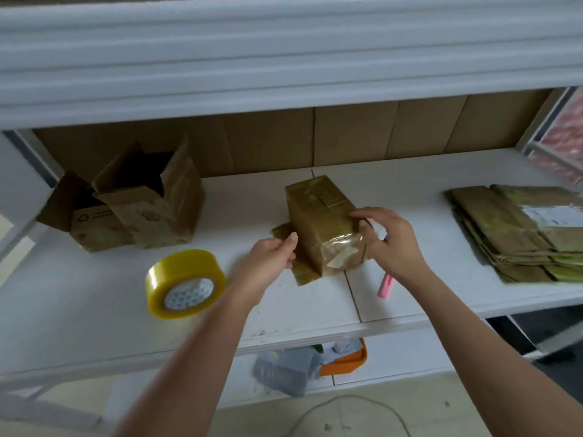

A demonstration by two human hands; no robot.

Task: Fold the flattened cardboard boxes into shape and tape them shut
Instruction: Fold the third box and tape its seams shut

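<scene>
A folded cardboard box [318, 220] stands on the white shelf [419, 203], its closed end up and a strip of clear tape running over its near face. My left hand [273, 255] touches its lower left edge with relaxed fingers. My right hand [389, 241] holds the box's right side, thumb on the taped near face, fingers curled round the corner. A yellow tape roll [184, 283] lies on the shelf to the left. A stack of flattened boxes [517, 231] sits at the right.
Two folded open-topped boxes [138, 200] stand at the back left. A pink cutter [385, 287] lies under my right wrist. Cardboard sheets line the back wall. A lower shelf holds an orange tray [350, 362] and grey bags.
</scene>
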